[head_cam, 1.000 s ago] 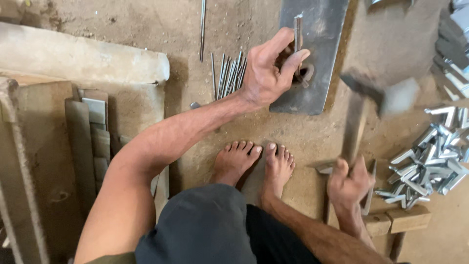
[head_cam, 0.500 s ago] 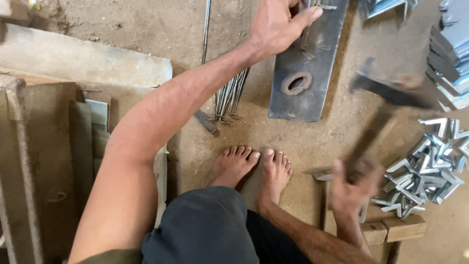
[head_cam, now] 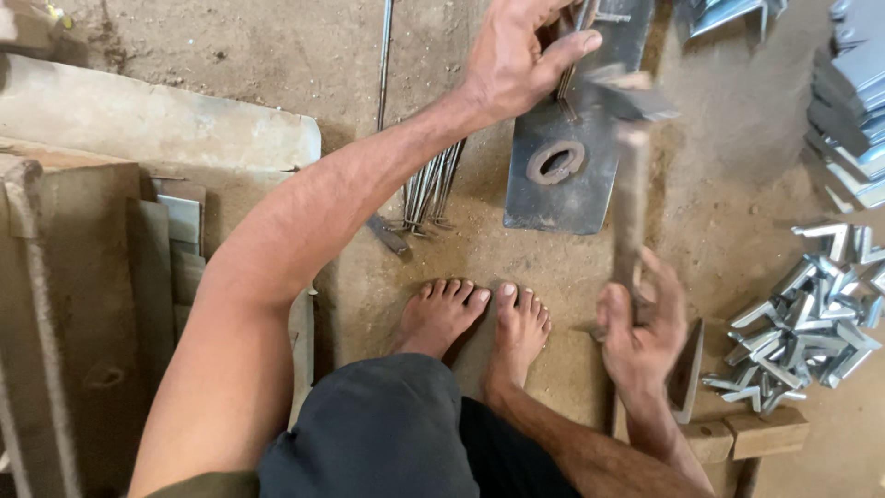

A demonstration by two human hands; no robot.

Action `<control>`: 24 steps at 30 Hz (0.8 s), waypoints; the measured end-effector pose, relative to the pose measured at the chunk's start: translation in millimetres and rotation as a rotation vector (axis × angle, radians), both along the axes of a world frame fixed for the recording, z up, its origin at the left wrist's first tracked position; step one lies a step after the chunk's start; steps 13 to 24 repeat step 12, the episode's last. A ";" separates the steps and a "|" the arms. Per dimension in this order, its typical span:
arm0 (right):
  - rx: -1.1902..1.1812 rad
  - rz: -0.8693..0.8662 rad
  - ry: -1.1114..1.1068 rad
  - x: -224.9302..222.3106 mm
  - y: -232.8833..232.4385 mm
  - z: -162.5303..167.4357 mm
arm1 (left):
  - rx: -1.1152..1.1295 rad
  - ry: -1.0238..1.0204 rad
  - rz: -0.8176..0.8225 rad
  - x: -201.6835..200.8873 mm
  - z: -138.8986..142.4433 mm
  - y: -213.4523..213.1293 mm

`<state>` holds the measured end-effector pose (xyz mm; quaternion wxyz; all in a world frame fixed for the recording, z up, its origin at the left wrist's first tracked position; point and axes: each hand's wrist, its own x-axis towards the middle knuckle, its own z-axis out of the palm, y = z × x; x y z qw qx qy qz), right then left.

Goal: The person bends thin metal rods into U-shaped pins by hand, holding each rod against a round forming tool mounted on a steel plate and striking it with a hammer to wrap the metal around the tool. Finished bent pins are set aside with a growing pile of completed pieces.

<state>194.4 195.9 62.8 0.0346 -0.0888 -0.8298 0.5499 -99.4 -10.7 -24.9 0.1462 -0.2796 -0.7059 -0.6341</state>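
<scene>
My left hand (head_cam: 521, 51) reaches far forward and pinches a thin metal rod (head_cam: 573, 37) upright on a dark steel plate (head_cam: 562, 175) that lies on the dirt floor. The plate has a ring-shaped hole (head_cam: 555, 161) near its middle. My right hand (head_cam: 641, 323) grips the wooden handle of a hammer (head_cam: 630, 184). The hammer's blurred head is right beside the rod and my left fingers. My bare feet (head_cam: 479, 318) rest on the ground just below the plate.
A bundle of thin metal rods (head_cam: 433, 189) lies left of the plate. A heap of bent metal brackets (head_cam: 811, 314) sits at the right, stacked sheet pieces (head_cam: 853, 101) above it. Wooden blocks (head_cam: 751, 433) lie near my right wrist. A concrete slab (head_cam: 147, 124) and wooden boards (head_cam: 171, 267) fill the left.
The hammer has swung from raised at the right down and left onto the rod. My left hand moved forward along the plate with the rod.
</scene>
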 end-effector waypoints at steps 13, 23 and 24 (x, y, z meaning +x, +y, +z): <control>0.086 0.040 0.304 21.3 14.7 -26.2 | -0.188 -0.260 0.025 5.7 1.1 -1.8; 0.086 0.040 0.304 21.3 14.7 -26.2 | -0.188 -0.260 0.025 5.7 1.1 -1.8; 0.086 0.040 0.304 21.3 14.7 -26.2 | -0.188 -0.260 0.025 5.7 1.1 -1.8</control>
